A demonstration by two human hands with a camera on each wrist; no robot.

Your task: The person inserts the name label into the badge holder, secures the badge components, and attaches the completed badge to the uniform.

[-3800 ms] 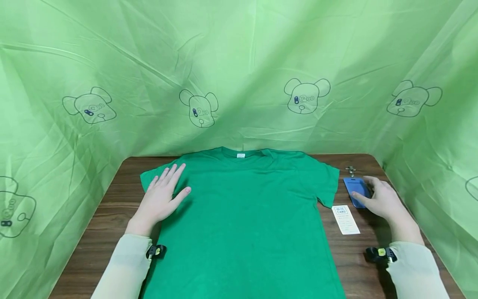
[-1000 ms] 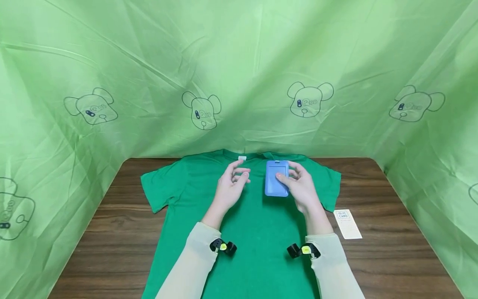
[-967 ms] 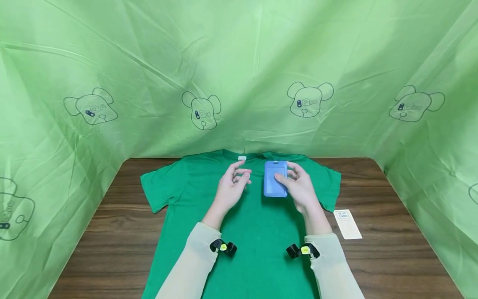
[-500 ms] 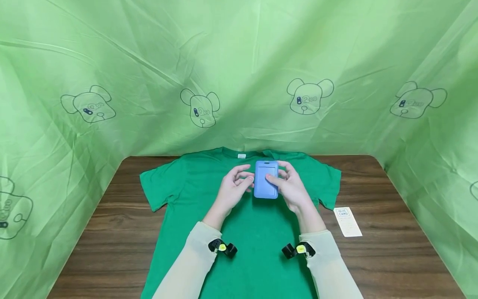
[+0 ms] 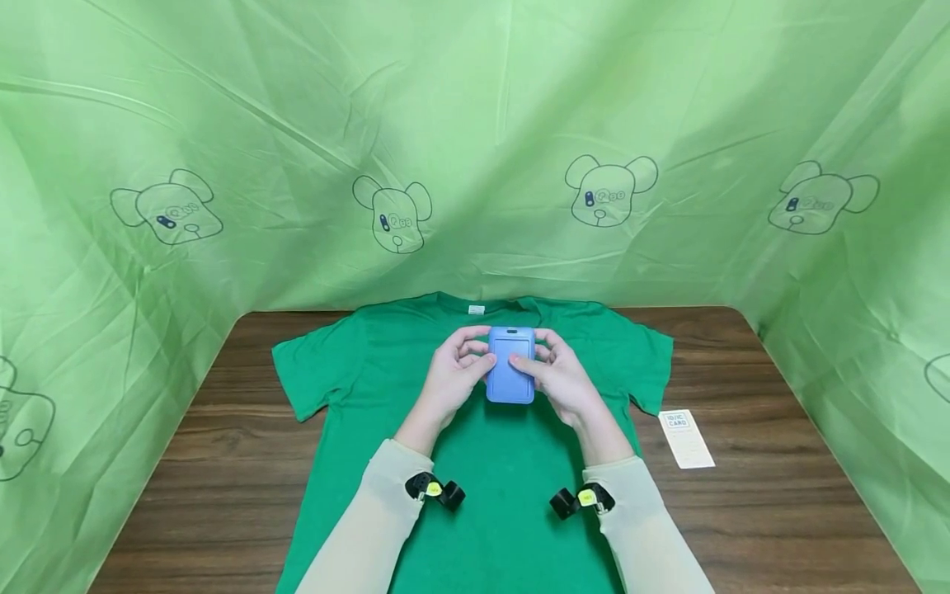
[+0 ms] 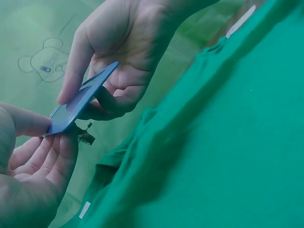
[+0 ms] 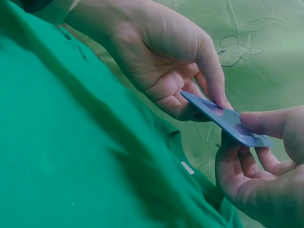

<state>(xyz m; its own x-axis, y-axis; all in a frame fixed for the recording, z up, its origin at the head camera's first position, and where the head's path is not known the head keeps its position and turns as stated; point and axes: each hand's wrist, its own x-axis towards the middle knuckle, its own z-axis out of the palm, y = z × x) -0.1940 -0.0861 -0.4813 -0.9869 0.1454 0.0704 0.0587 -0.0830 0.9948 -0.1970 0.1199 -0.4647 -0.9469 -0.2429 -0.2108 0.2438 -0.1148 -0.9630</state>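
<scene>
A blue badge holder (image 5: 510, 384) is held upright above the upper chest of a green T-shirt (image 5: 486, 511). My left hand (image 5: 453, 375) pinches its left edge, thumb on the front and fingers behind. On the opposite edge my right hand (image 5: 567, 384) grips it the same way, its thumb lying on the front window. From the left wrist, a small metal clip (image 6: 87, 137) shows behind the holder (image 6: 78, 102). The right wrist view shows the holder (image 7: 223, 116) edge-on between both hands.
The T-shirt lies flat on a dark wooden table (image 5: 245, 478), collar at the far edge. A white paper insert printed ID/IC CARD (image 5: 686, 441) lies right of the shirt, near its right sleeve. Green fabric (image 5: 490, 124) with bear drawings encloses the back and sides.
My right hand picked up the badge holder from the table's right side and brought it left over the shirt. My left hand came in from the left and now pinches its left edge too.
</scene>
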